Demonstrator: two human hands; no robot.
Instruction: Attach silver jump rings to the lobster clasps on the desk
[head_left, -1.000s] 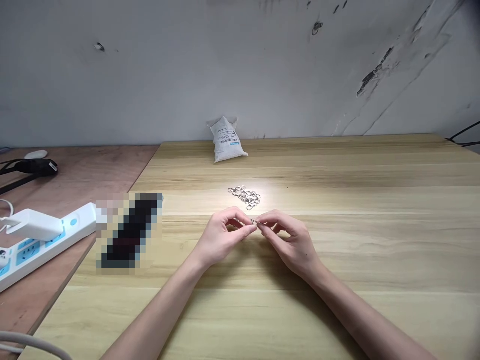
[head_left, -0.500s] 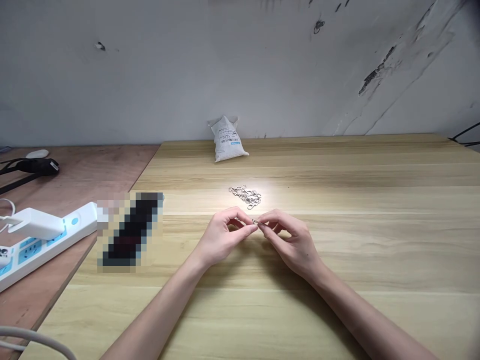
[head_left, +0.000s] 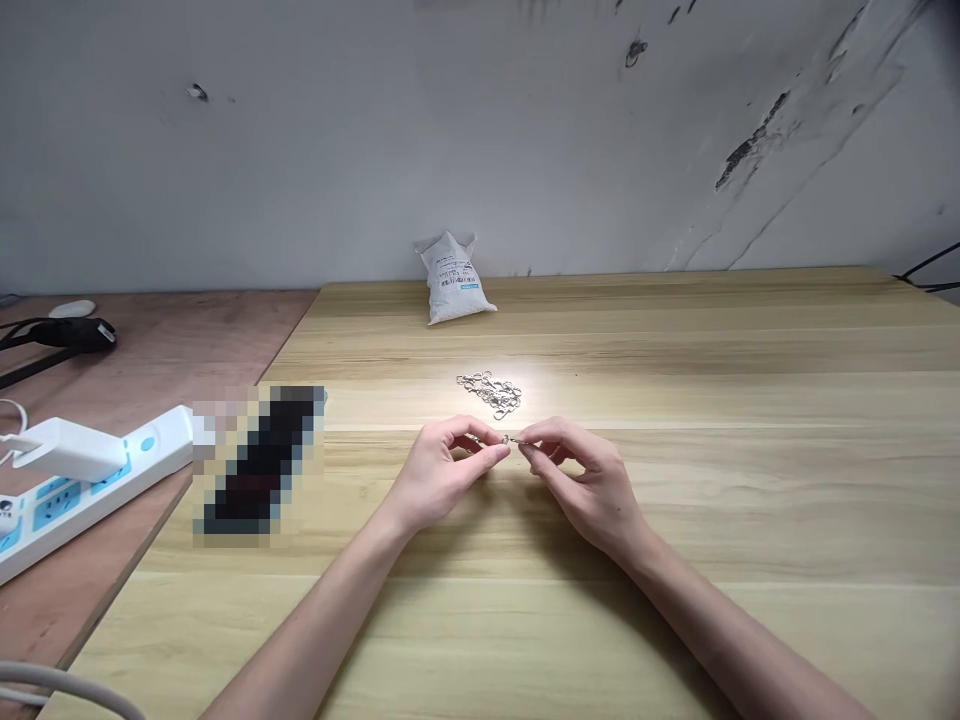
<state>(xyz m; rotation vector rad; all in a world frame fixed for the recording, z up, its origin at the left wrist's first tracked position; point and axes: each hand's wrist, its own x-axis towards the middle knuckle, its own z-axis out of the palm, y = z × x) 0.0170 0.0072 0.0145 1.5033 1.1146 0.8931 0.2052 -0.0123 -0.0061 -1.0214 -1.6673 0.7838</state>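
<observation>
My left hand (head_left: 439, 470) pinches a small silvery metal clasp (head_left: 505, 440) between thumb and index finger. A further bit of metal shows under its curled index finger. Facing it, my right hand (head_left: 589, 475) is closed in a pinch on a thin metal ring (head_left: 519, 442), seen nearly edge-on. The two pieces meet or nearly meet between the fingertips; whether they are linked is too small to tell. Just beyond the hands lies a loose pile of metal clasps and rings (head_left: 491, 393) on the wooden table (head_left: 675, 370).
A white printed plastic bag (head_left: 454, 280) stands near the wall. To the left are a blurred-out dark flat object (head_left: 262, 460), a white power strip (head_left: 161, 440) with a plugged-in charger (head_left: 71, 447), a black cable connector (head_left: 82, 333) and a grey cable (head_left: 67, 680) at the near corner.
My fingertips have drawn slightly apart, so more of the metal shows between them. The pile and the bag stay where they were.
</observation>
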